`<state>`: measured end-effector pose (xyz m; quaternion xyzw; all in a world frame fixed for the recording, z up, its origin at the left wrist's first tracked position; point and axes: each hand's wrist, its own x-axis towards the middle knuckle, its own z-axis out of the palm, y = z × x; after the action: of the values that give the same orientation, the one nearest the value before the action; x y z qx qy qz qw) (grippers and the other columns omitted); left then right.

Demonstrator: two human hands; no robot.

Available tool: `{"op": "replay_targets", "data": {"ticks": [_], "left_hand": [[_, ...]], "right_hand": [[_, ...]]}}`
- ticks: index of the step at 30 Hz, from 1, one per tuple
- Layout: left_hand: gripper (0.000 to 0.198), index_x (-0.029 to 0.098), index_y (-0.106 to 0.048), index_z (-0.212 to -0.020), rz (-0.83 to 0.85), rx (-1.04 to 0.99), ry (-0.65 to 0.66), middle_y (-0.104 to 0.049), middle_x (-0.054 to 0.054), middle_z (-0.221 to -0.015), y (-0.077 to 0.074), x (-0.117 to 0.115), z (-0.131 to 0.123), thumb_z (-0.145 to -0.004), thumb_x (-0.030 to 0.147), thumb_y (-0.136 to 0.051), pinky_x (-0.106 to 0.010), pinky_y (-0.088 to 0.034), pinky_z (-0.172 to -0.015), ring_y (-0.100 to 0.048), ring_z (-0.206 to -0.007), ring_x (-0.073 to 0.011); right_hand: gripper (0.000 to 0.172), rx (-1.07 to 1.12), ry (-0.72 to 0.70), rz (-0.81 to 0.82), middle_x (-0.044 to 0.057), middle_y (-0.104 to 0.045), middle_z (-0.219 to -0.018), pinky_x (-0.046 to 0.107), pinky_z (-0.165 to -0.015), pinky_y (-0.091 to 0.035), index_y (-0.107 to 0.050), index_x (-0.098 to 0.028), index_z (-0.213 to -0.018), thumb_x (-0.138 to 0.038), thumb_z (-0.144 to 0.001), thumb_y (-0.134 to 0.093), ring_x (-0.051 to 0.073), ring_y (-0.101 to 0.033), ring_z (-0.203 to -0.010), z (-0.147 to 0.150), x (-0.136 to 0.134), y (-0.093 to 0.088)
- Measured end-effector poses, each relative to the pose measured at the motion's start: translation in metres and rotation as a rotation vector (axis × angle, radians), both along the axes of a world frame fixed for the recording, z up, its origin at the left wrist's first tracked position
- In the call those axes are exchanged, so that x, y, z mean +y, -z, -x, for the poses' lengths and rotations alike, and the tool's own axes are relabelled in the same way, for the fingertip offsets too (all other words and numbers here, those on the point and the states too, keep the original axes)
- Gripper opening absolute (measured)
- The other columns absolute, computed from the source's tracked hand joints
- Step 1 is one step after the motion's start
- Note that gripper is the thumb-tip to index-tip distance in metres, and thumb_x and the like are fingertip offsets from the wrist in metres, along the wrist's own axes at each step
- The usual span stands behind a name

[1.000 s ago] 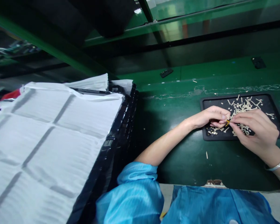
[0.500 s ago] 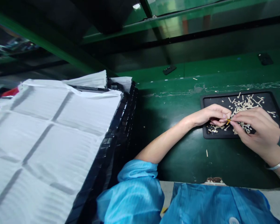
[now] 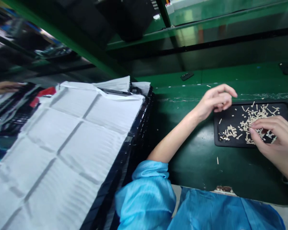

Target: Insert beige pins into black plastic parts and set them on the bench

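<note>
My left hand (image 3: pixel 219 98) is raised above the far left edge of a black tray (image 3: pixel 217 127). Its index finger points right while the other fingers curl in, and whatever they may hold is hidden. Over the tray's right part, my right hand (image 3: pixel 275 132) pinches thumb and fingertips close together. Anything between those tips is too small to make out. Beneath and beside it lies a loose pile of small pale strips (image 3: pixel 251 119). A smaller cluster of pale and dark pieces (image 3: pixel 229 132) sits at the tray's left.
Stacked black trays with a white moulded sheet (image 3: pixel 103 127) on top stand left of my arm. A single strip (image 3: pixel 217 160) lies on the green table (image 3: pixel 192 159). Two small dark parts, one a flat piece (image 3: pixel 187 76), lie farther back. Another person's hand (image 3: pixel 4 87) shows far left.
My hands have come apart; before, they met over the tray at a small yellow piece. The left hand has lifted up and away, the right has moved slightly right. The view has shifted left.
</note>
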<state>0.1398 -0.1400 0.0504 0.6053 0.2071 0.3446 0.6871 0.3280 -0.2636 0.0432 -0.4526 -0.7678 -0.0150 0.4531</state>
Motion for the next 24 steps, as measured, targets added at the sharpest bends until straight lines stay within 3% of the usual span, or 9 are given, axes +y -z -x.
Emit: {"op": "replay_targets", "data": {"ticks": [2,5,8,11,13,16,19,21,24], "left_hand": [[0.012,0.019,-0.056,-0.086,-0.164,0.077,-0.344,-0.054,0.001,-0.066,0.008,0.028,0.01,-0.083,0.031,-0.057,-0.022,-0.032,-0.05,-0.048,-0.057,-0.0099],[0.006,0.018,-0.054,-0.083,-0.391,0.378,-0.875,-0.059,-0.003,-0.088,0.029,0.078,0.026,-0.084,0.012,-0.056,-0.025,-0.044,-0.077,-0.056,-0.082,-0.0127],[0.015,0.015,-0.054,-0.098,-0.381,0.788,-1.15,-0.056,-0.009,-0.114,0.05,0.118,0.041,-0.085,0.013,-0.059,-0.035,-0.038,-0.097,-0.05,-0.107,-0.0189],[0.027,0.012,-0.053,-0.111,-0.287,0.903,-1.245,-0.049,-0.013,-0.127,0.062,0.142,0.048,-0.086,0.018,-0.059,-0.05,-0.031,-0.104,-0.04,-0.123,-0.0275],[0.027,0.012,-0.055,-0.11,-0.26,0.946,-1.262,-0.049,-0.011,-0.127,0.066,0.15,0.049,-0.085,0.023,-0.06,-0.054,-0.029,-0.105,-0.039,-0.125,-0.0285],[0.022,0.012,-0.056,-0.091,-0.282,0.938,-1.226,-0.052,-0.01,-0.117,0.067,0.154,0.048,-0.076,0.021,-0.07,-0.05,-0.025,-0.106,-0.039,-0.121,-0.0277],[0.031,0.015,-0.047,-0.076,-0.303,0.85,-1.184,-0.052,-0.005,-0.094,0.064,0.15,0.048,-0.067,0.012,-0.076,-0.043,-0.024,-0.101,-0.044,-0.105,-0.0238],[0.026,0.017,-0.046,-0.075,-0.313,0.759,-1.175,-0.049,-0.001,-0.082,0.06,0.143,0.047,-0.072,0.011,-0.071,-0.04,-0.028,-0.097,-0.046,-0.093,-0.0195],[0.006,0.016,-0.049,-0.084,-0.29,0.583,-1.206,-0.051,0.0,-0.083,0.053,0.125,0.04,-0.087,0.016,-0.054,-0.034,-0.037,-0.088,-0.049,-0.085,-0.0152]], "right_hand": [[0.026,0.01,-0.009,0.0,0.003,-0.067,-0.077,0.038,-0.066,-0.05,-0.06,-0.023,-0.084,-0.003,-0.071,-0.069,0.022,-0.064,-0.071,0.0,0.001,0.003],[0.026,0.009,-0.015,-0.019,0.003,-0.066,-0.076,0.036,-0.067,-0.05,-0.059,-0.02,-0.084,-0.001,-0.07,-0.07,0.02,-0.063,-0.071,0.001,0.002,0.007],[0.026,-0.009,-0.009,-0.007,0.004,-0.066,-0.076,0.034,-0.068,-0.05,-0.058,-0.018,-0.084,0.001,-0.07,-0.07,0.019,-0.063,-0.072,0.002,0.002,0.01],[0.025,-0.004,-0.011,0.018,0.004,-0.066,-0.076,0.033,-0.069,-0.051,-0.058,-0.017,-0.084,0.0,-0.071,-0.069,0.019,-0.063,-0.075,0.003,0.001,0.01],[0.023,-0.003,-0.014,0.035,0.004,-0.066,-0.077,0.033,-0.071,-0.051,-0.058,-0.017,-0.085,-0.001,-0.072,-0.069,0.018,-0.063,-0.076,0.004,-0.001,0.01],[0.022,-0.01,-0.019,0.045,0.004,-0.066,-0.077,0.032,-0.071,-0.05,-0.057,-0.017,-0.085,-0.001,-0.074,-0.068,0.018,-0.063,-0.075,0.006,-0.002,0.011],[0.022,-0.01,-0.024,0.04,0.003,-0.066,-0.076,0.031,-0.071,-0.05,-0.057,-0.018,-0.085,-0.002,-0.074,-0.067,0.018,-0.063,-0.074,0.007,-0.002,0.013],[0.021,-0.009,-0.013,0.036,0.002,-0.066,-0.075,0.031,-0.07,-0.05,-0.057,-0.019,-0.084,-0.003,-0.074,-0.067,0.017,-0.063,-0.073,0.006,0.0,0.014],[0.018,0.023,0.011,0.053,0.001,-0.065,-0.074,0.031,-0.068,-0.05,-0.058,-0.02,-0.082,-0.005,-0.076,-0.065,0.017,-0.062,-0.071,0.006,0.001,0.014]]}}
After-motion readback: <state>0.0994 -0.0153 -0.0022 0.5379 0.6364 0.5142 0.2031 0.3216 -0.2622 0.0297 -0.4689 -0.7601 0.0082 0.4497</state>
